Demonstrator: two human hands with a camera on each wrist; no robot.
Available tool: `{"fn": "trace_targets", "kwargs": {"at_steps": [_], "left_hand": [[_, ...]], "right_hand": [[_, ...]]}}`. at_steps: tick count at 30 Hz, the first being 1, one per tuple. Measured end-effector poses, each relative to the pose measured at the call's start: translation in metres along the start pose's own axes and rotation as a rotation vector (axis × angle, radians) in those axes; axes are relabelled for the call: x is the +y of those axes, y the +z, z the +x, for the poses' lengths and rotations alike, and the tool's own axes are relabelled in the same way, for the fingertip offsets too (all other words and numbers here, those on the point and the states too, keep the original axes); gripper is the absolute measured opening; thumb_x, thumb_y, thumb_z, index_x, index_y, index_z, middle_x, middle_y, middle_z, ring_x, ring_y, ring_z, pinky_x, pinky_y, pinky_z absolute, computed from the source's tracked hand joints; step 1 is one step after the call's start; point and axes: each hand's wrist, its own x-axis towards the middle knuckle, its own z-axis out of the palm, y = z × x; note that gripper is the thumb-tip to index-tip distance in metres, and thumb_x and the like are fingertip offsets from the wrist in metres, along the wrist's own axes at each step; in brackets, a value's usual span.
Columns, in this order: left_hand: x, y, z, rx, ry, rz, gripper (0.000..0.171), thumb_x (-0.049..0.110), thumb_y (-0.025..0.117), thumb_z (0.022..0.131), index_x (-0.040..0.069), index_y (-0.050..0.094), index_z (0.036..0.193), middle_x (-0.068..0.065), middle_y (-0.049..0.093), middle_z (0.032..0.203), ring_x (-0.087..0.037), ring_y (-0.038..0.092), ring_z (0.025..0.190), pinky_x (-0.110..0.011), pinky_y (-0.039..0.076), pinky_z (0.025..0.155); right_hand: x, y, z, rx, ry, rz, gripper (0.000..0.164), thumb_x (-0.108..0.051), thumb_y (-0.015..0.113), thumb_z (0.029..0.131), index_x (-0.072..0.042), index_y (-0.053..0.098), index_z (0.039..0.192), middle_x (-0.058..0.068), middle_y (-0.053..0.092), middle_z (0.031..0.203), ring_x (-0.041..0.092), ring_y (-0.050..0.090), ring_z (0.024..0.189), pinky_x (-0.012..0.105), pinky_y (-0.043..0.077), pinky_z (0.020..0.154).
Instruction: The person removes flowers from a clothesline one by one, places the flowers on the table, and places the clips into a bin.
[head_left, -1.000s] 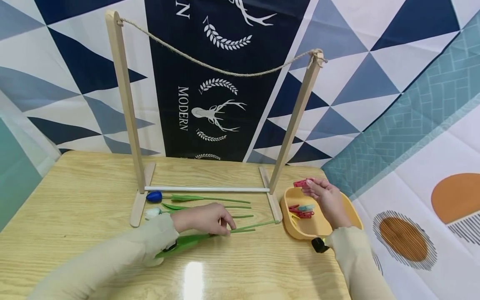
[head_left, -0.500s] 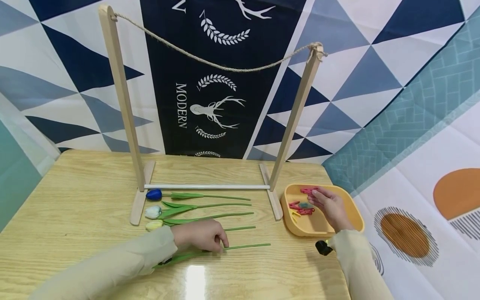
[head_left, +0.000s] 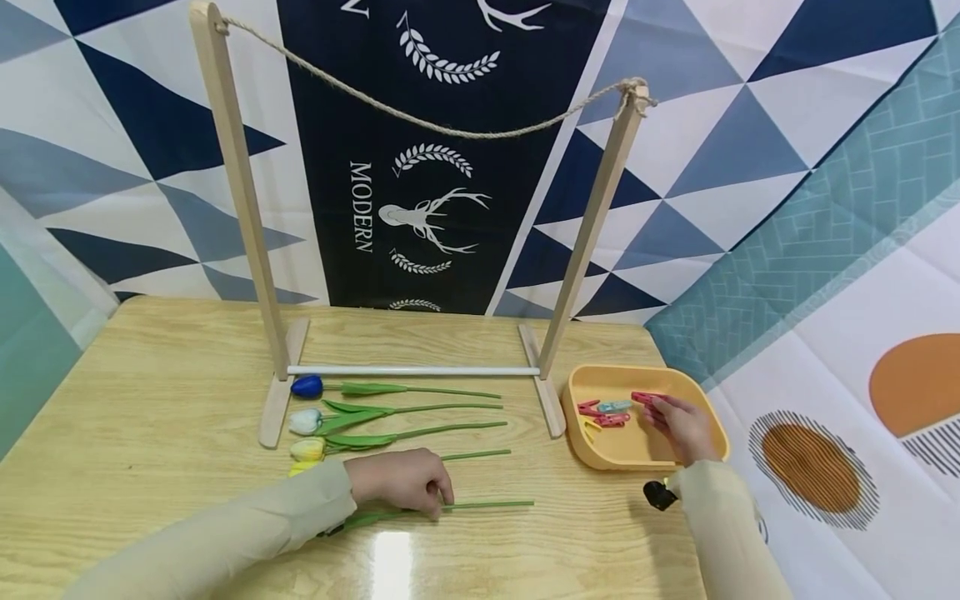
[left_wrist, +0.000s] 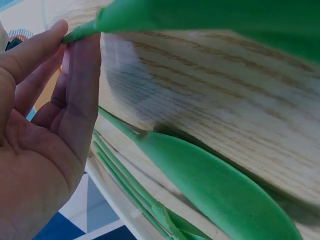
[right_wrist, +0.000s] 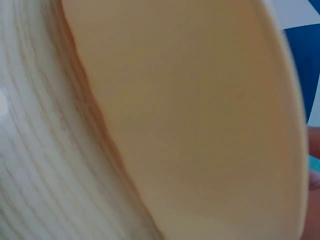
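In the head view my left hand (head_left: 405,483) pinches the green stem (head_left: 491,504) of an artificial flower near the table's front; my forearm hides its bloom. The left wrist view shows thumb and fingertips closed on that stem (left_wrist: 82,32), with its broad leaf (left_wrist: 200,15) alongside. Behind this hand lie a blue tulip (head_left: 307,386), a white tulip (head_left: 304,422) and yellow tulips (head_left: 307,450). My right hand (head_left: 684,429) holds a red clothespin (head_left: 647,398) over the yellow basin (head_left: 637,450). The basin's outer wall (right_wrist: 200,120) fills most of the right wrist view.
Several clothespins (head_left: 611,420), red, blue and yellow, lie in the basin's left part. A wooden stand (head_left: 238,175) with a sagging rope (head_left: 442,129) rises behind the flowers. Its pale crossbar (head_left: 412,371) runs low along the table (head_left: 172,375).
My left hand has moved toward the table's front with the stem, which now lies apart from the other stems. My right hand has moved right and lower over the basin, still holding the red clothespin.
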Motion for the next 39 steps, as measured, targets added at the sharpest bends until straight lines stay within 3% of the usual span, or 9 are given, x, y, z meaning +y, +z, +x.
{"fn": "trace_targets", "kwargs": {"at_steps": [5,8,11,16,21,28,33,39], "left_hand": [[-0.002,0.001,0.001,0.013,-0.010,0.013,0.020,0.007,0.068,0.084,0.004,0.071,0.104,0.009,0.039,0.047,-0.003,0.025,0.042,-0.016,0.027,0.047],[-0.003,0.001,0.001,0.017,-0.017,0.004,0.021,0.007,0.069,0.083,0.004,0.071,0.104,0.009,0.040,0.046,-0.003,0.024,0.042,-0.016,0.027,0.048],[-0.003,0.001,0.001,0.019,-0.023,0.002,0.022,0.007,0.069,0.083,0.003,0.071,0.104,0.004,0.047,0.048,-0.003,0.025,0.042,-0.015,0.029,0.049],[-0.003,0.002,0.000,0.029,-0.026,0.031,0.021,0.007,0.069,0.083,0.003,0.072,0.104,-0.009,0.060,0.058,-0.003,0.027,0.042,-0.015,0.029,0.047],[-0.006,0.004,0.001,0.042,-0.032,0.067,0.020,0.008,0.069,0.083,0.005,0.072,0.102,0.001,0.057,0.057,-0.003,0.027,0.044,-0.015,0.030,0.049],[-0.008,0.007,0.002,0.040,-0.044,0.070,0.020,0.008,0.069,0.083,0.007,0.072,0.103,0.009,0.041,0.049,-0.004,0.023,0.043,-0.015,0.035,0.055],[-0.010,0.007,0.003,0.051,-0.040,0.077,0.021,0.009,0.069,0.083,0.006,0.072,0.103,0.009,0.044,0.051,-0.003,0.029,0.045,-0.015,0.037,0.056],[-0.012,0.008,0.004,0.077,-0.032,0.084,0.016,0.010,0.072,0.081,0.007,0.072,0.097,0.010,0.053,0.059,0.000,0.040,0.050,-0.016,0.038,0.053]], "right_hand": [[0.003,-0.001,0.006,0.046,0.076,0.040,0.032,-0.013,0.045,0.098,0.004,0.050,0.125,-0.006,0.069,0.078,0.007,0.064,0.073,0.024,0.055,0.078],[0.004,0.000,0.008,0.075,0.094,0.056,0.017,-0.009,0.048,0.096,-0.002,0.063,0.100,-0.004,0.069,0.073,0.008,0.065,0.069,0.024,0.055,0.073],[0.006,0.000,0.010,0.097,0.110,0.040,0.019,-0.006,0.049,0.095,-0.006,0.064,0.084,-0.003,0.067,0.067,0.007,0.064,0.064,0.023,0.055,0.068],[0.008,0.002,0.013,0.097,0.127,0.001,0.013,-0.004,0.049,0.095,0.004,0.058,0.100,-0.003,0.064,0.066,0.006,0.062,0.062,0.021,0.055,0.066],[0.009,0.003,0.016,0.104,0.136,-0.026,0.020,-0.004,0.050,0.094,0.008,0.052,0.110,-0.003,0.062,0.065,0.006,0.062,0.061,0.021,0.055,0.065],[0.016,0.001,0.022,0.151,0.108,-0.179,0.019,-0.008,0.054,0.092,0.009,0.057,0.101,-0.005,0.058,0.061,0.006,0.057,0.057,0.021,0.052,0.057],[0.019,0.001,0.028,0.174,0.099,-0.292,0.028,-0.011,0.053,0.092,0.010,0.057,0.109,-0.006,0.059,0.061,0.009,0.055,0.059,0.022,0.049,0.057],[0.018,0.004,0.030,0.186,0.095,-0.327,0.033,-0.013,0.055,0.092,0.011,0.056,0.115,-0.007,0.059,0.061,0.009,0.053,0.059,0.021,0.048,0.056]]}}
